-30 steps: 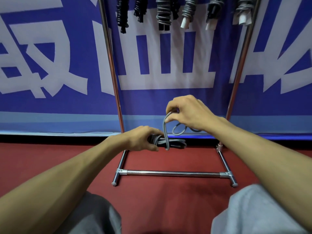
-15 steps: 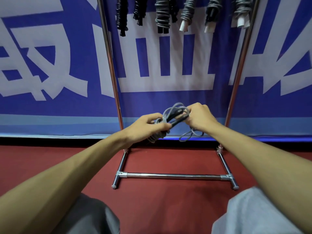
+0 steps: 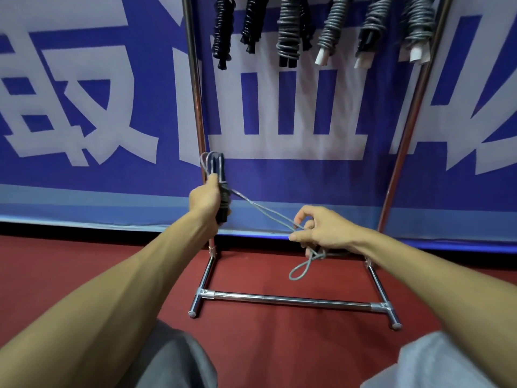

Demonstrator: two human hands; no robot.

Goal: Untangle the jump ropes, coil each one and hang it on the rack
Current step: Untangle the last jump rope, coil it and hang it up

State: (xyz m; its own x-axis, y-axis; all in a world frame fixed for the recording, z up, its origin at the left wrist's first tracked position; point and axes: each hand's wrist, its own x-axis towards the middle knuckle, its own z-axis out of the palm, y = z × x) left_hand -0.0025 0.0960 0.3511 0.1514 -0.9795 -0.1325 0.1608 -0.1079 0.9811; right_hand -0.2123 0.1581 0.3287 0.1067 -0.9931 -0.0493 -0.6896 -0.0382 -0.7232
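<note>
The jump rope (image 3: 222, 197) is gripped upright in the closed left hand (image 3: 204, 201). Its cord (image 3: 264, 210) is stretched to the right hand (image 3: 326, 231) (pinched between thumb and fingers); a loop (image 3: 309, 260) hangs below that hand.

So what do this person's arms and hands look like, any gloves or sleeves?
Both are bare: the left hand and right hand show no gloves, rings or watch, and no sleeve shows on the left forearm or right forearm. Grey fabric covers both knees, lighter on the right.
</note>
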